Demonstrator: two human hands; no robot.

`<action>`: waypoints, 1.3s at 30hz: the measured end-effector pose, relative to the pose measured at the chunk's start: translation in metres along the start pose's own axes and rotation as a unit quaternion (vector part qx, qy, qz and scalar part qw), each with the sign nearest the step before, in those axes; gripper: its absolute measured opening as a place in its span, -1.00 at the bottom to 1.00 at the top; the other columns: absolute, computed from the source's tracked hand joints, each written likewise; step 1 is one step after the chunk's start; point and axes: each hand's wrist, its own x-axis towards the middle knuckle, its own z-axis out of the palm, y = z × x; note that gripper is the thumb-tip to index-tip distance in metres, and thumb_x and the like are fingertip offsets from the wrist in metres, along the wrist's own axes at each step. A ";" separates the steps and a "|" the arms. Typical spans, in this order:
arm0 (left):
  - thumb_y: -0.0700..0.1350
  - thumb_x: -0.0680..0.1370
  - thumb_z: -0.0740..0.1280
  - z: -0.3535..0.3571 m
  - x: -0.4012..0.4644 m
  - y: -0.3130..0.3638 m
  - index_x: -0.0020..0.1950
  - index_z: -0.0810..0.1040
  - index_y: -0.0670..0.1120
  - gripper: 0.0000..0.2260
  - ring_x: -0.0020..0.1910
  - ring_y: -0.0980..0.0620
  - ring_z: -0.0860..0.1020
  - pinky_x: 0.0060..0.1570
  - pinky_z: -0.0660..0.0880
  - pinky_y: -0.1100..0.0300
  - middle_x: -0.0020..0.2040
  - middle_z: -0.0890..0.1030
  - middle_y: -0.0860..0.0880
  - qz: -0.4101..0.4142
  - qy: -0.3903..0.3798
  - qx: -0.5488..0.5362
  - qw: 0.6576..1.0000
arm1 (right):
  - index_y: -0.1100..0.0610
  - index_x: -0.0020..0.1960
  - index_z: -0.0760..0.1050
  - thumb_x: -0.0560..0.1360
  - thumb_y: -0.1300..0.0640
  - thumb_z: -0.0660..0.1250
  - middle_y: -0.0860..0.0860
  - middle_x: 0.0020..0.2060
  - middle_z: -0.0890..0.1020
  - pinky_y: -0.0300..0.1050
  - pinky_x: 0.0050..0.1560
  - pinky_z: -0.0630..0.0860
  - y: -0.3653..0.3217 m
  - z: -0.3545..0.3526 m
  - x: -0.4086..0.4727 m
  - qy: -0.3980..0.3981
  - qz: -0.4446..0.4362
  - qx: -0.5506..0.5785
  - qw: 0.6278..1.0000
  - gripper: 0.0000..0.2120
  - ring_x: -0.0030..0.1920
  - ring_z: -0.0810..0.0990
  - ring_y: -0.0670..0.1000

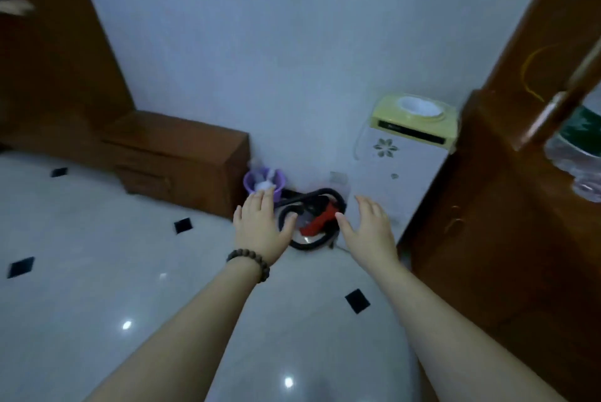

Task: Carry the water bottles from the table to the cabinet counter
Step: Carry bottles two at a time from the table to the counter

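Note:
Both my arms reach forward over the tiled floor. My left hand (261, 227), with a bead bracelet on its wrist, is open and holds nothing. My right hand (369, 232) is open too, fingers spread, empty. At the far right edge a clear plastic water bottle with a green label (577, 148) lies on the brown cabinet counter (487, 193), well to the right of my right hand. The table is out of view.
A white water dispenser with a yellow top (403, 154) stands against the wall beside the cabinet. On the floor in the corner lie a black hose with a red part (317, 221) and a purple bucket (263, 182). A low brown cabinet (175, 157) stands at left.

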 end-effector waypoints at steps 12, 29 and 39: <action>0.24 0.56 0.12 -0.192 -0.177 -0.284 0.57 0.04 -0.07 -0.32 0.53 -0.03 0.08 0.48 0.02 -0.04 0.55 0.15 -0.05 -0.282 0.097 0.112 0.948 | 0.26 0.38 0.36 0.54 -0.01 0.29 0.21 0.36 0.43 -0.02 0.42 0.16 -0.285 0.204 -0.129 -0.175 -0.261 0.055 0.948 -0.49 0.41 0.31 0.19; 0.22 0.55 0.17 -0.372 -0.359 -0.498 0.56 0.09 -0.06 -0.34 0.53 -0.01 0.08 0.48 0.02 -0.06 0.54 0.20 -0.03 -0.553 0.240 0.158 0.782 | 0.19 0.42 0.30 0.57 -0.02 0.22 0.12 0.41 0.35 -0.04 0.45 0.14 -0.579 0.359 -0.280 -0.334 -0.485 0.096 0.803 -0.51 0.46 0.22 0.10; 0.22 0.55 0.17 -0.426 -0.272 -0.649 0.56 0.10 -0.07 -0.33 0.53 -0.02 0.10 0.48 0.03 -0.06 0.53 0.21 -0.04 -0.611 0.261 0.166 0.729 | 0.16 0.42 0.30 0.57 -0.02 0.22 0.10 0.40 0.37 -0.01 0.43 0.17 -0.733 0.496 -0.213 -0.368 -0.519 0.098 0.765 -0.52 0.45 0.22 0.09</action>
